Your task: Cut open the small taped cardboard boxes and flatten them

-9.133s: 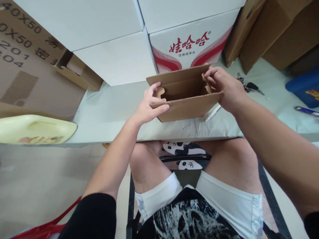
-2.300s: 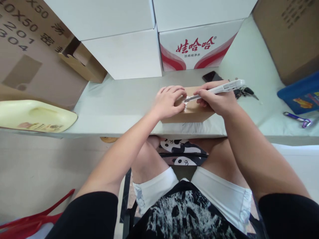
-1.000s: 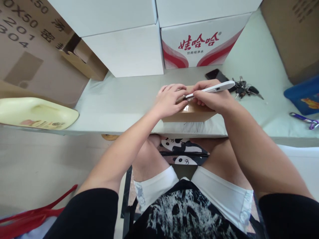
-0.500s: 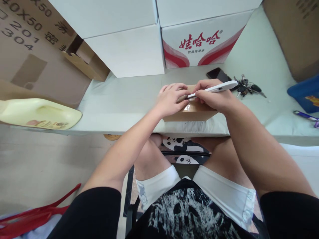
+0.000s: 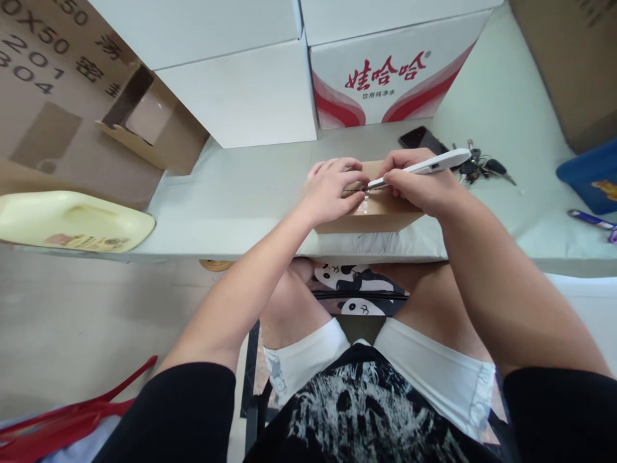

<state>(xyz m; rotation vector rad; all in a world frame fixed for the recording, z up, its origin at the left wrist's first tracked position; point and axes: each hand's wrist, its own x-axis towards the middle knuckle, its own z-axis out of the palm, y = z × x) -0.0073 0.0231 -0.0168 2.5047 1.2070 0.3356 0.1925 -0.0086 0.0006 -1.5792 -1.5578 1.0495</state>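
Note:
A small brown cardboard box [image 5: 371, 223] sits at the table's front edge, with clear tape [image 5: 365, 204] across part of its top. My left hand [image 5: 332, 188] rests on the box's left side, fingers spread over the top. In my right hand [image 5: 419, 180] is a white utility knife [image 5: 441, 162], gripped like a pen. Its tip meets the top seam of the box close to my left fingertips. Behind my right hand lie a black phone [image 5: 421, 139] and a bunch of keys [image 5: 477, 166].
White cartons [image 5: 241, 96] stand at the back, one with red lettering [image 5: 390, 83]. An open brown box [image 5: 166, 128] and a pale yellow bottle [image 5: 77, 222] are at the left. On the right are a blue container [image 5: 590, 177] and a purple-handled item [image 5: 592, 220].
My right hand and the knife have shifted slightly right, uncovering more of the box top. The left hand stays on the box. The open brown box at the left shows more of its inside.

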